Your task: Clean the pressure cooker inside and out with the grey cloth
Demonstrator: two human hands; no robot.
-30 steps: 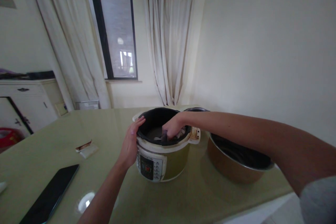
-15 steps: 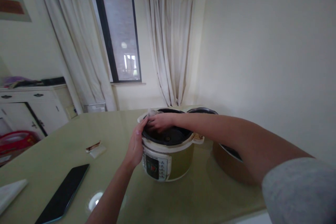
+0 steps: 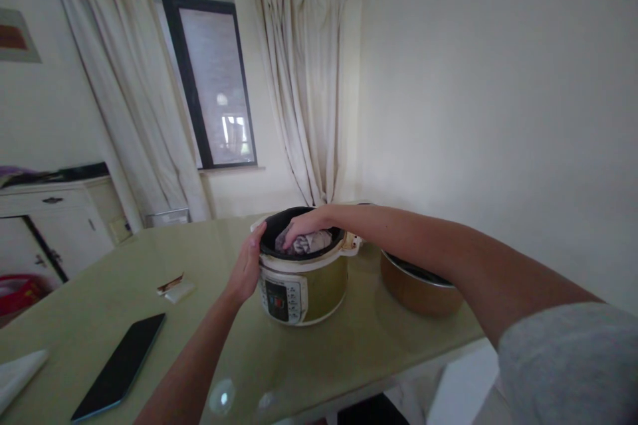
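Observation:
An electric pressure cooker (image 3: 326, 285) without a lid stands on the table, its control panel turned toward me. My left hand (image 3: 246, 264) grips the cooker's left rim, thumb on top and the other fingers hidden round the outside. Inside the dark opening my right hand (image 3: 303, 226) is closed on a crumpled greyish cloth (image 3: 312, 242), pressing it near the inner wall. My right forearm passes over the cooker's right side handle (image 3: 351, 245). A round brown pot (image 3: 419, 289) with a metal rim stands to the right, partly covered by that forearm.
On the pale green table (image 3: 199, 325) lie a dark phone (image 3: 122, 365), a small torn packet (image 3: 176, 287) and a white object (image 3: 20, 375) at the left edge. A white cabinet (image 3: 60, 226) and curtains (image 3: 304, 80) stand behind.
My right hand has moved the cloth from the cooker's left rim further into the opening, toward the near right. My left hand keeps its hold on the rim. The view has shifted.

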